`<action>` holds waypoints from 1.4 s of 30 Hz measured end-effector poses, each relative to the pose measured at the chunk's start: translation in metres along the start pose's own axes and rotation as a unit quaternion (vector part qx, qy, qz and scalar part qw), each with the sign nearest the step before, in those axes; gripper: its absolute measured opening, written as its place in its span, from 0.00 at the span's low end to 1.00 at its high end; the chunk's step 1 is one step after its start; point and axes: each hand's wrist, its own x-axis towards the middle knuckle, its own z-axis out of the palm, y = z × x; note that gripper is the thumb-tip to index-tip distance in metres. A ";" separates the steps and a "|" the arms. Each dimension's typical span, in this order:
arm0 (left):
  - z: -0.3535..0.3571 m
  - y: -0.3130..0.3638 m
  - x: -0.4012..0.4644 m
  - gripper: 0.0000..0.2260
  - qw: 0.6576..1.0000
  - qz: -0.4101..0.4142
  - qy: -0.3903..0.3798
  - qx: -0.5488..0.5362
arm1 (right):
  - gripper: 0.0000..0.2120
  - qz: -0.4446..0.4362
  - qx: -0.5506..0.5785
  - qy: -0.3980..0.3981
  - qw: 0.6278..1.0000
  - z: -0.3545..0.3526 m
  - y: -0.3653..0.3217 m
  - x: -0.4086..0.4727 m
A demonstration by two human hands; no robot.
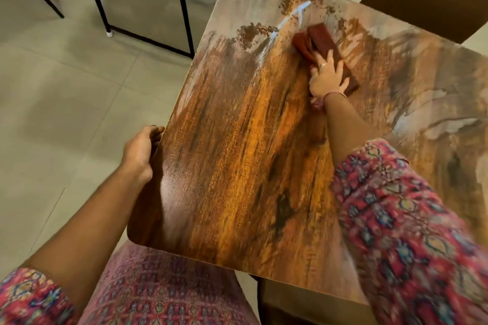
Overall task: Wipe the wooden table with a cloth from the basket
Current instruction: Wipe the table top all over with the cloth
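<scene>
- The right hand [328, 78] is pressing flat, fingers spread, on a folded dark red cloth [320, 43] and holding it against the wooden table [237, 166], towards the far side of the top.
- The cloth is lying partly under the palm; its far end is projecting beyond the fingertips, just beside a pale streak [286, 24] on the surface.
- The left hand [141, 152] is curling its fingers over the table's near left edge, gripping nothing but the tabletop itself; judged to be steadying the table or the body.
- The step in hand is judged to be the wiping itself: the cloth is out and working. No basket is showing in this view.
- The middle of the top is looking darker and richer in colour, while the far and right margins are appearing dull and greyish; whether that is moisture, dust or the printed grain cannot be told with certainty.
- The next move is judged to be calling for a firm, even pass across the pale streak and the dull far corner, then the right-hand margin.
- Blur is affecting the patterned sleeve [396, 219], so fine detail there is being left unreported.
</scene>
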 end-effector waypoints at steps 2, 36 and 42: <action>0.000 0.000 0.004 0.10 1.000 -0.008 -0.004 -0.009 | 0.22 0.045 0.014 0.032 0.998 0.013 -0.028 0.002; 0.140 0.104 0.084 0.18 0.974 0.100 -0.156 0.134 | 0.22 -0.111 0.003 0.053 0.992 0.037 -0.196 0.141; 0.149 0.099 0.079 0.14 0.968 0.160 -0.084 0.174 | 0.21 -0.216 -0.029 0.015 0.976 0.075 -0.166 -0.009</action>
